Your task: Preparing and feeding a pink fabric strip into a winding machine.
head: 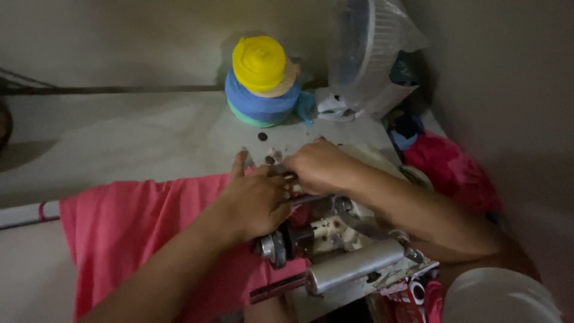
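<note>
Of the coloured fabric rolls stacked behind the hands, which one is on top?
The yellow roll is on top. The blue roll is under it, with a green one lowest. Both hands, left and right, are nearer the camera.

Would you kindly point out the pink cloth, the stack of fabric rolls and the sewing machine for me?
pink cloth (128, 230), head view, on the flat spread left of the hands.
stack of fabric rolls (260, 63), head view, on the yellow top roll.
sewing machine (353, 264), head view, on its grey cylindrical part.
</note>
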